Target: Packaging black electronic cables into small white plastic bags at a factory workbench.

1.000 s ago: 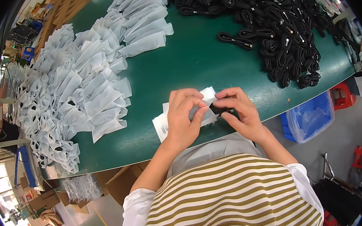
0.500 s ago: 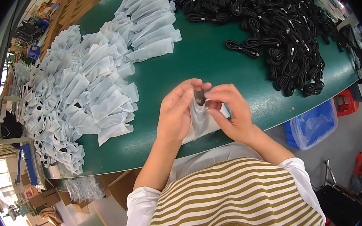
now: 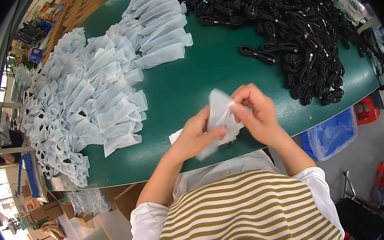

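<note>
Above the near edge of the green table, a frosted translucent plastic bag (image 3: 220, 110) is held between my hands, slightly blurred. My left hand (image 3: 191, 138) is closed round its lower part, thumb in front. My right hand (image 3: 257, 113) pinches the bag's right edge between thumb and fingers. Whether anything lies inside the bag cannot be made out. Beneath my hands, more white bags (image 3: 174, 137) lie flat, mostly covered.
Filled frosted bags (image 3: 105, 82) lie in overlapping rows on the left of the green table (image 3: 215, 69). Coiled black cables (image 3: 308, 58) are heaped at the right and far side. A blue bin with a clear liner (image 3: 334, 134) and a red stool (image 3: 367, 110) stand beyond the right edge.
The dark thing seen at the bag's mouth between my fingers no longer shows. The bag now stands up between my hands, and my right hand has shifted slightly right, onto its edge.
</note>
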The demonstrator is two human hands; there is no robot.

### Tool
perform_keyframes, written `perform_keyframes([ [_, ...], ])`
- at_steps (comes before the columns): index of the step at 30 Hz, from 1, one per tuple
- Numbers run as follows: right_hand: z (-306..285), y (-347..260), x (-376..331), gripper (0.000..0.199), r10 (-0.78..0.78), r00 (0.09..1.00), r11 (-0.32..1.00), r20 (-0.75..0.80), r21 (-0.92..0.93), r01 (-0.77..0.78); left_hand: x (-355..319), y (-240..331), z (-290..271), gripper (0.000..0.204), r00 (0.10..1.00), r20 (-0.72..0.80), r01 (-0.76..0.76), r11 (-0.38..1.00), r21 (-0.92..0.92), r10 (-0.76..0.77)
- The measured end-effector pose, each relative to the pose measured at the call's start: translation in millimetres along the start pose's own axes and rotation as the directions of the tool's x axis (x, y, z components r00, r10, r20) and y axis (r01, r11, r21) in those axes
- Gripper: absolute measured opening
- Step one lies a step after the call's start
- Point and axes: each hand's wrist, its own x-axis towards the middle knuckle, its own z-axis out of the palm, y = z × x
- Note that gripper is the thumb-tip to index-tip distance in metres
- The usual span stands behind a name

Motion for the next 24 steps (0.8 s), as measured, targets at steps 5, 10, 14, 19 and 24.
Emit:
perform_keyframes([
  [5,-56.8,23.4,45.6,0.016,-0.418,0.898,0.497,-0.141,-0.862,0.096,21.9,-3.8,-51.7,0.043,0.807,-0.076,-0.137,0.312,0.940,0.585],
  [10,-99.9,67.4,50.4,0.024,-0.343,0.938,-0.119,0.059,-0.993,0.019,41.6,-9.2,-63.3,0.042,0.714,0.031,-0.085,0.043,0.995,0.699],
  [14,-100.6,70.3,38.1,0.022,-0.357,0.934,0.090,0.000,-0.995,0.034,11.1,-28.2,-3.9,0.036,0.798,-0.001,-0.272,0.362,0.892,0.603],
  [19,-61.0,44.1,-3.3,0.021,0.059,0.963,0.835,-0.264,-0.516,-0.193,-3.9,-58.0,36.1,0.021,0.866,-0.055,-0.207,0.456,0.866,0.497],
  [24,-42.2,26.7,-42.9,0.022,-0.039,0.993,0.842,-0.113,-0.538,-0.028,-5.6,-67.0,37.8,0.013,0.883,-0.243,-0.120,0.693,0.711,0.402],
])
